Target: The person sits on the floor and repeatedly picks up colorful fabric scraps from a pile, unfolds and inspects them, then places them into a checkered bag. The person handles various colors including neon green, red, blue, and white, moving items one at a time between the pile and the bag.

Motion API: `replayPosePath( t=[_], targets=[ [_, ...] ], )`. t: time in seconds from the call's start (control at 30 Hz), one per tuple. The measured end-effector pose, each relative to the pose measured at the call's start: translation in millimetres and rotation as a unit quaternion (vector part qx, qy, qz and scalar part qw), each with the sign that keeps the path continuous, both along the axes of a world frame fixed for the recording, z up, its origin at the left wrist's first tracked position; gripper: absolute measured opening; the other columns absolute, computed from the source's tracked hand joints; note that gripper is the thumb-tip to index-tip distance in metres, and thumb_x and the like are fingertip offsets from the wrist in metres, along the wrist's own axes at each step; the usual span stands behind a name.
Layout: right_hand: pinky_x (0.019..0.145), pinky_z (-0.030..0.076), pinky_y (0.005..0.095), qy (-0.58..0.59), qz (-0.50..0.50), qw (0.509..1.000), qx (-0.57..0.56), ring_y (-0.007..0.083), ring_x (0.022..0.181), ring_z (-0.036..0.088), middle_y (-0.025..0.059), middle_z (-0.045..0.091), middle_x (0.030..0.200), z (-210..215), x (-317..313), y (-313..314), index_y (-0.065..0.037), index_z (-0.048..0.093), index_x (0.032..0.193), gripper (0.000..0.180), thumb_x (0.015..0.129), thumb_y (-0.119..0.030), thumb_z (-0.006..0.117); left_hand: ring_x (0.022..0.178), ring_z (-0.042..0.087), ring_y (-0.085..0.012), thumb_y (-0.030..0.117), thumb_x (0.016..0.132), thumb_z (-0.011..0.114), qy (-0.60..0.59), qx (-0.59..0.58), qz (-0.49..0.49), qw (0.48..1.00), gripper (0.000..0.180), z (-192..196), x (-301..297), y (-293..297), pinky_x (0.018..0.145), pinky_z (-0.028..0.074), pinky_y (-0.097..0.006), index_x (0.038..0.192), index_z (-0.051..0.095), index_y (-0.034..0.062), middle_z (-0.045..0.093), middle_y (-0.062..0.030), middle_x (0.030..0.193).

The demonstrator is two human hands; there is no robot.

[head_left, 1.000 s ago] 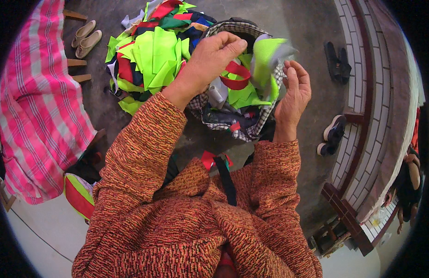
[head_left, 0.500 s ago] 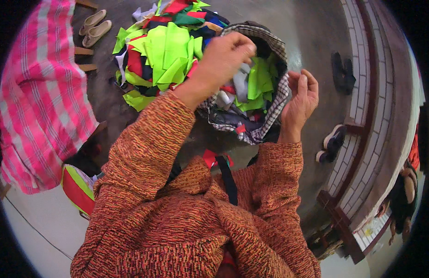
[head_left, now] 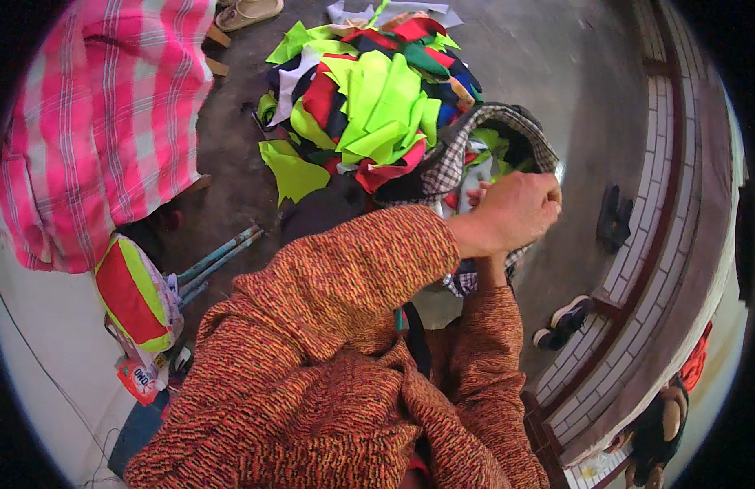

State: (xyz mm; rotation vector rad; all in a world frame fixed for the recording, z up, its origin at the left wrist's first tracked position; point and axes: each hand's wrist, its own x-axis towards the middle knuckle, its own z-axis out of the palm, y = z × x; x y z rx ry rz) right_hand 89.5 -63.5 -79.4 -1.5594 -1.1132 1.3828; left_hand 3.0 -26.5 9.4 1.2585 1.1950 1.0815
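My left hand [head_left: 514, 213] reaches across to the right and lies over the rim of a black-and-white checked cloth bag [head_left: 448, 173]. Its fingers are curled closed, and whatever they may hold is hidden. Beneath it, crossed by the left wrist, is my right hand [head_left: 477, 194]; only some fingertips and the wrist show, so its grip is out of sight. Inside the bag lie lime-green, grey and red fabric scraps [head_left: 493, 145]. Left of the bag a heap of cloth scraps [head_left: 380, 106], mostly lime green with red, dark and white pieces, is piled on the floor.
A pink-and-white plaid cloth [head_left: 108, 122] hangs at the left, with a red-and-lime bag [head_left: 133, 293] below it. Light shoes [head_left: 249, 11] sit at the far left. Dark sandals [head_left: 614, 218] and dark shoes [head_left: 563, 322] stand by the tiled step [head_left: 651, 171] on the right.
My left hand has moved from the bag's left side across to its right rim, over my right hand. The view has shifted, and the bag's opening looks narrower.
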Motion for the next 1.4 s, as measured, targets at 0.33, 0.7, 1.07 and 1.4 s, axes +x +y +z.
replayPosePath(
  t=[0.33, 0.7, 1.07, 1.4],
  targets=[
    [0.093, 0.04, 0.0388, -0.179, 0.165, 0.954, 0.173, 0.0311, 0.109, 0.05, 0.0199, 0.052, 0.117, -78.8, -158.3, 59.2, 0.0, 0.048, 0.118, 0.062, 0.069, -0.027, 0.076, 0.069, 0.061, -0.0314, 0.013, 0.079, 0.058, -0.064, -0.018, 0.029, 0.997, 0.01, 15.5, -31.2, 5.0, 0.06, 0.047, -0.039, 0.081, 0.057, 0.0031, 0.061, -0.0145, 0.071],
    [0.093, 0.039, 0.0475, -0.349, 0.261, 0.892, 0.118, 0.045, 0.118, 0.036, 0.0274, 0.028, 0.135, -126.7, -212.0, 68.3, -0.01, 0.041, 0.122, 0.061, 0.07, -0.015, 0.072, 0.068, 0.06, -0.0316, 0.01, 0.079, 0.059, -0.105, -0.014, 0.066, 0.992, 0.009, 19.8, -50.8, 7.7, 0.058, 0.046, -0.038, 0.08, 0.055, 0.0018, 0.06, -0.0142, 0.072],
    [0.083, 0.047, 0.0283, 0.152, 0.155, 0.976, 0.008, 0.018, 0.097, 0.058, 0.0066, 0.059, 0.108, -106.9, -148.2, 92.8, -0.003, 0.045, 0.125, 0.054, 0.072, 0.01, 0.047, 0.07, 0.061, -0.0313, 0.013, 0.08, 0.058, -0.087, -0.019, 0.061, 0.994, 0.01, 20.8, -51.8, 6.8, 0.061, 0.047, -0.04, 0.082, 0.056, 0.0041, 0.061, -0.0131, 0.072],
    [0.09, 0.045, 0.0333, 0.261, -0.029, 0.965, 0.019, 0.0218, 0.106, 0.055, 0.012, 0.054, 0.118, 46.6, -33.6, 41.1, -0.004, 0.04, 0.13, 0.051, 0.081, 0.0, 0.052, 0.074, 0.062, -0.0251, 0.015, 0.08, 0.056, -0.093, -0.049, 0.041, 0.994, 0.016, 19.0, -36.9, 15.3, 0.07, 0.048, -0.035, 0.086, 0.06, 0.0009, 0.064, -0.0139, 0.079]
  ],
)
